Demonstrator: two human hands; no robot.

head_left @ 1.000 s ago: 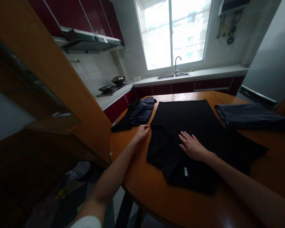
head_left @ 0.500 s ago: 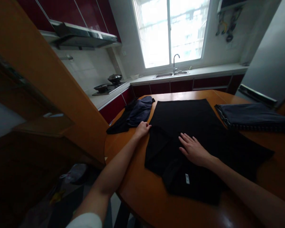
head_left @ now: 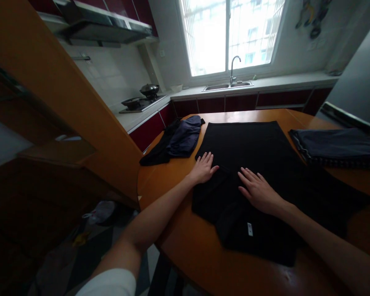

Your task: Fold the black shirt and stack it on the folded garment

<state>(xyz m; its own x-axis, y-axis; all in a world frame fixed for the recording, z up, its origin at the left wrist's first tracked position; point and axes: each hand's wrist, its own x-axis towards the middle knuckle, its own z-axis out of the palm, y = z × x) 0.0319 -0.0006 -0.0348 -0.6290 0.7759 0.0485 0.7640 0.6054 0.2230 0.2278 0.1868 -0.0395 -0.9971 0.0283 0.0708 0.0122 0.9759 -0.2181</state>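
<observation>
Though two hands (head_left: 203,169) (head_left: 260,193), one black garment (head_left: 243,144)

The left hand (head_left: 202,169) has changed most: a second ago its fingers were curled just beside the left edge of the black garment (head_left: 243,144), and half a second ago they were at that edge; now it lies flat on the cloth, left of the frame's centre, fingers spread. The gap between it and the right hand (head_left: 260,193) has narrowed. The view has also shifted: the range hood (head_left: 101,28), window (head_left: 203,41) and faucet (head_left: 232,68) sit higher in the frame, and the wall-mounted box has slipped out at the upper right.
</observation>
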